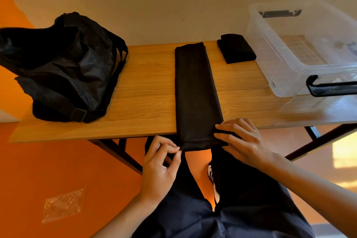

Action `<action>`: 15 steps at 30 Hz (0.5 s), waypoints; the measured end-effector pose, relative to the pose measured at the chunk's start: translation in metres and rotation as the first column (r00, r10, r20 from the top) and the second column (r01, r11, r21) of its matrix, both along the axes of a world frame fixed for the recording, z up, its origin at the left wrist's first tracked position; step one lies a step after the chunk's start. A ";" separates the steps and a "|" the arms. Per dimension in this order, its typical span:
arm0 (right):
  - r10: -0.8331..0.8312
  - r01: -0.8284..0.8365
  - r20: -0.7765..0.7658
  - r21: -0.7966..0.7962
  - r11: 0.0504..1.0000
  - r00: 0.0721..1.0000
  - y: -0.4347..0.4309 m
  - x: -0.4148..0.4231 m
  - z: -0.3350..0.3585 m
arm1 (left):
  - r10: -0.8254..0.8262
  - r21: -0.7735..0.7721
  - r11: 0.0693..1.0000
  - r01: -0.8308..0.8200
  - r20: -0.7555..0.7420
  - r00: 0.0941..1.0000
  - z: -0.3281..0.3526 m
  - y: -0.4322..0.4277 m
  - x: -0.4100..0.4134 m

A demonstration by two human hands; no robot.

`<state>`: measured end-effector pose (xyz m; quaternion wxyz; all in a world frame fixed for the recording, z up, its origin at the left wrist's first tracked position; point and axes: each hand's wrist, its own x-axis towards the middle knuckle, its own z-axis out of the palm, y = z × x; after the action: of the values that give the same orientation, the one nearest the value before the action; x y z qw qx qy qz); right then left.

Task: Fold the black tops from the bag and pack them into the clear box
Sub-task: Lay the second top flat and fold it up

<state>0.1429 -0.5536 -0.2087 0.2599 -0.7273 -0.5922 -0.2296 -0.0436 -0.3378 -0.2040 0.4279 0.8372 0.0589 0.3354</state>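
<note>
The long black top (pixel 195 87) at mid-frame is matt, smooth cloth. The folded top (pixel 236 48) at upper right looks softer and just as dull. My bag (pixel 71 67) at left is thin, crinkled fabric with a faint sheen. The clear box (pixel 270 60) is glossy see-through plastic with black plastic handles (pixel 332 87). The table (pixel 144 87) shows satin wood grain on black metal legs (pixel 123 152).
</note>
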 end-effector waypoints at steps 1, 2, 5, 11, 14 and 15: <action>-0.001 0.001 -0.002 0.002 1.000 1.000 0.000 0.000 0.000 | -0.035 0.081 0.996 0.035 0.001 0.999 -0.001 0.004 0.000; -0.002 0.002 -0.004 0.005 1.000 1.000 0.001 0.000 0.000 | -0.077 0.162 0.984 0.077 -0.003 0.997 -0.001 0.010 0.000; 0.003 -0.003 -0.021 0.009 1.000 1.000 0.003 -0.001 0.002 | -0.189 0.390 0.899 0.199 -0.065 0.980 -0.004 0.025 0.006; 0.013 -0.013 -0.029 0.028 1.000 1.000 0.002 -0.004 0.002 | -0.202 0.720 0.667 0.193 -0.075 0.977 -0.007 0.044 0.027; 0.016 -0.015 -0.031 0.027 1.000 0.999 0.001 -0.004 0.000 | -0.241 0.745 0.650 0.149 0.016 0.970 -0.009 0.044 0.029; 0.012 -0.011 -0.034 0.031 0.999 0.999 0.000 -0.004 0.000 | -0.249 0.745 0.652 0.141 0.034 0.968 -0.009 0.044 0.029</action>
<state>0.1393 -0.5532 -0.2089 0.2825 -0.7234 -0.5884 -0.2250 -0.0143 -0.2941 -0.2127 0.0905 0.9152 -0.2006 0.3376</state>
